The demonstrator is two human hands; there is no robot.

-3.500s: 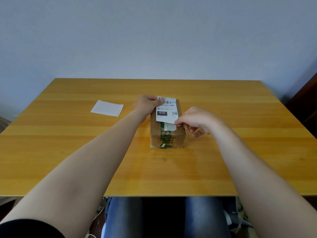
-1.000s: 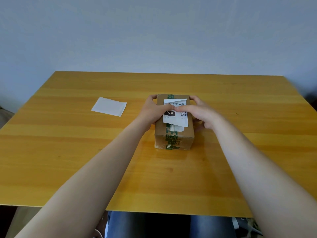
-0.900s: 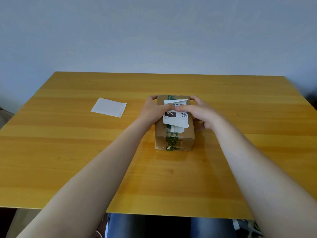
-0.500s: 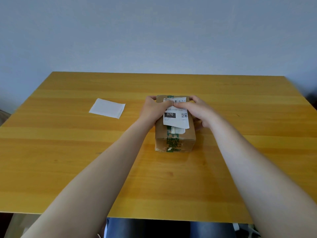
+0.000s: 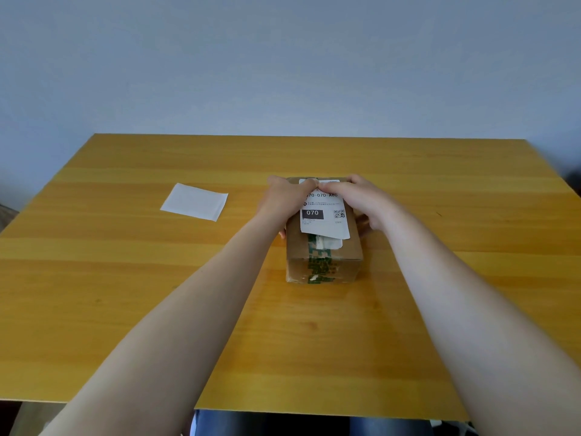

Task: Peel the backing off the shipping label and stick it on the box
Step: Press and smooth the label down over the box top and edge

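1. Since the white backing sheet (image 5: 195,201) is lying by itself on the tabletop (image 5: 314,341), well off to the left of the box (image 5: 323,262), the peeling looks done. You're in the sticking-down step.
2. The label (image 5: 323,212) is on top of the box, printed side up and a touch crooked, covering the far part of the lid.
3. Your left hand (image 5: 281,199) and right hand (image 5: 361,199) each cup their side of the box at the far end. The fingers curl down the sides, and a tip from each presses the label's far edge. Neither one is pinching paper.
4. The near edge doesn't look flat yet. It throws a little shadow over the green tape and an older white sticker.
5. Next move, I reckon: sweep the pressure from the far edge toward yourself while bracing the box, slow enough that no bubble or crease gets trapped. That skew is probably locked in already.
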